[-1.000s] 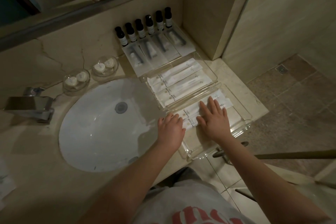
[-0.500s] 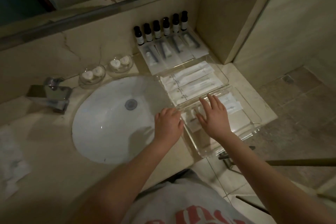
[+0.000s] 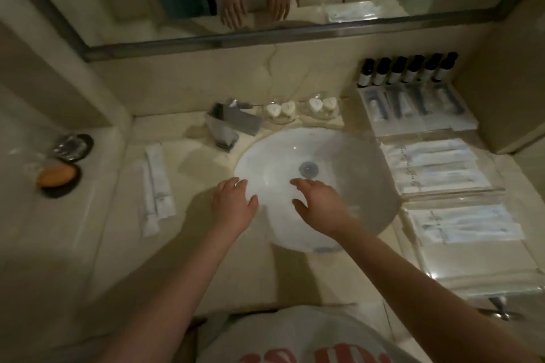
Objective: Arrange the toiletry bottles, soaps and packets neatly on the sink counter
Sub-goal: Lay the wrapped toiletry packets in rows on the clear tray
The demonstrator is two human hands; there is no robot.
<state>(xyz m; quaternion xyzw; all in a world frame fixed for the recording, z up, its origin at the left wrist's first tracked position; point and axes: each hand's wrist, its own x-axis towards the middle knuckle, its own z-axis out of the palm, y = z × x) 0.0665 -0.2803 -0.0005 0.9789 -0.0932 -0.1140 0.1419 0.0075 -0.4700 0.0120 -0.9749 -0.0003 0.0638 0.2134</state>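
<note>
White packets [image 3: 156, 186] left of left hand [image 3: 233, 208] and right hand [image 3: 323, 206] — fingers [image 3: 233, 186] slack, empty

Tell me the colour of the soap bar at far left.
Orange; the soap bar shows best in the head view.

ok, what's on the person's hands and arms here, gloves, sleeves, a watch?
Nothing: left hand and right hand are bare, no gloves, and both forearms are uncovered to the frame's edge. No watch, band or ring shows, though the picture is soft. The shirt is light with red lettering.
</note>
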